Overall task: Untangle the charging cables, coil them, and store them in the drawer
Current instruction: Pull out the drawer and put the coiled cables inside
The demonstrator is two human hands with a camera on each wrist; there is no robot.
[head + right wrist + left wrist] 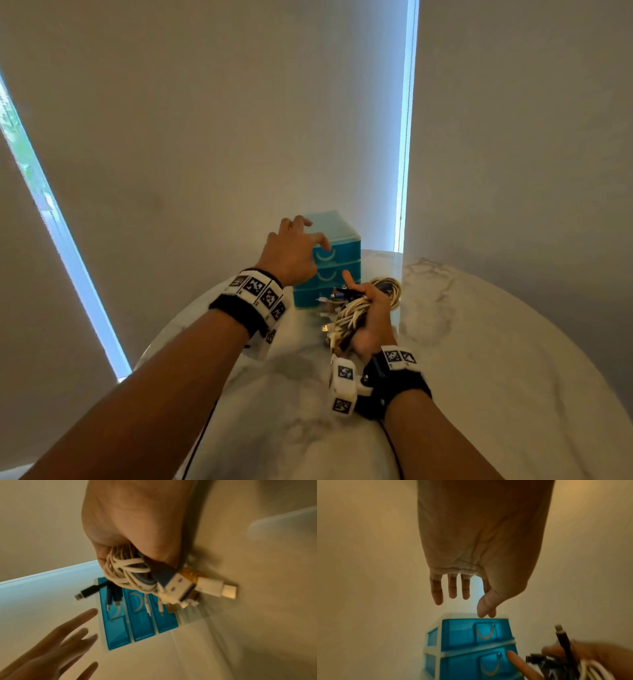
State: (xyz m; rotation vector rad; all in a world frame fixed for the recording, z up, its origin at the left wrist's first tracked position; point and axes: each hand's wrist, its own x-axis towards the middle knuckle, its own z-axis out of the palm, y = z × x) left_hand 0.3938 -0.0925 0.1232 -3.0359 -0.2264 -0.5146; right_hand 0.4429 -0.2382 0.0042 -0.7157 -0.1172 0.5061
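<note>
A small blue three-drawer unit (337,240) (464,632) (142,626) stands at the far side of the marble table (479,342), all its drawers closed. My left hand (294,250) (464,599) hovers over its top front edge, fingers spread and relaxed, holding nothing. My right hand (370,318) (137,536) grips a coiled bundle of charging cables (352,315) (130,572), white, blue and black, just in front of the lower drawers. Its index finger sticks out toward the middle drawer. Plug ends (216,588) dangle from the bundle.
The round table's edge curves close behind the drawer unit. Drawn roller blinds (239,120) hang beyond it, with bright window strips (406,137) between them. Bare marble lies to the right of my right hand and in front of both arms.
</note>
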